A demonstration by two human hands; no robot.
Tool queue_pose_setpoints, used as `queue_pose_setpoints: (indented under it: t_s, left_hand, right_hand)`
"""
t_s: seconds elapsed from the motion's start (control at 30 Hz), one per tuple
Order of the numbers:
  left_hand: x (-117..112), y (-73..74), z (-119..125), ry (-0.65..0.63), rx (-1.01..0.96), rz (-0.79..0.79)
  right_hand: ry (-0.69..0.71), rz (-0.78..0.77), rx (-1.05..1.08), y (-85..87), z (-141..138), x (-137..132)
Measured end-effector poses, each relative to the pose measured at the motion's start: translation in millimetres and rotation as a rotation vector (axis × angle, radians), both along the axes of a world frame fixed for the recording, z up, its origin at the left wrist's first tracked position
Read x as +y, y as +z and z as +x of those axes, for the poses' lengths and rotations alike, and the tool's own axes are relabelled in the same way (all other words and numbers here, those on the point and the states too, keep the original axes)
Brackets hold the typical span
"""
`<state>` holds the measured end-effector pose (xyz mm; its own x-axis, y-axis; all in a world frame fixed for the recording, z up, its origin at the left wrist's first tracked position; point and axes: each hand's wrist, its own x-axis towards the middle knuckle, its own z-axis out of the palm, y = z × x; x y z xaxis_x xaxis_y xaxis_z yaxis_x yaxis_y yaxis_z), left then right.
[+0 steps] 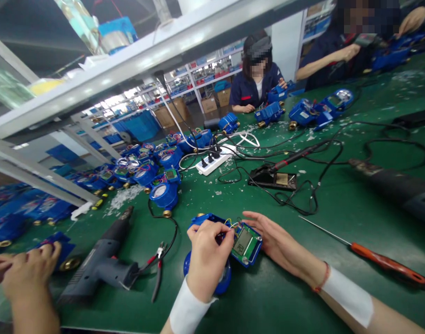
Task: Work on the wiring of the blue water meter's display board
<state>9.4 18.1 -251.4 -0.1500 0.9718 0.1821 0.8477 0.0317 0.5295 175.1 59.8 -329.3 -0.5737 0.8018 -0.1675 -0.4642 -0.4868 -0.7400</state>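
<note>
A blue water meter (219,278) lies on the green table (337,195) in front of me, opened up. Its green circuit board with a small display (245,242) sticks out to the right, with thin coloured wires at its top. My left hand (208,257) is curled over the meter body, fingertips pinched at the wires beside the board. My right hand (276,241) lies flat against the board's right edge, fingers stretched out.
A grey power screwdriver (101,264) and small red-handled pliers (158,269) lie left of the meter. An orange-handled screwdriver (382,260) lies right. A soldering iron on its stand (278,174), a power strip (214,160) and many blue meters (146,171) sit behind. Another person's hands (28,273) work at far left.
</note>
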Motion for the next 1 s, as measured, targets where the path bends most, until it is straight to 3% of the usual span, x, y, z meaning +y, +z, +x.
queue_pose_setpoints:
  t_s: [0.4,0.53,0.73,0.87,1.0]
  left_hand:
    - [4.0,1.6,-18.1,0.106,-0.469,0.02]
    - [1.4,-0.3,-19.3,0.085,-0.517,0.017]
    - [-3.8,-0.9,-16.8,0.06,-0.508,0.043]
    - [-6.7,-1.0,-16.7,0.05,-0.441,0.077]
    - [-15.0,-2.6,-11.9,0.013,-0.209,0.184]
  right_hand:
    - [0.146,-0.08,0.172,0.3,-9.2,-13.0]
    - [0.106,-0.094,0.145,-3.3,-15.2,-16.0]
    - [-0.076,-0.019,-0.09,-1.2,-13.3,-11.2]
    - [-0.123,-0.008,-0.116,4.5,-8.4,-5.7]
    - [-0.11,-0.067,-0.075,7.6,-6.0,-5.0]
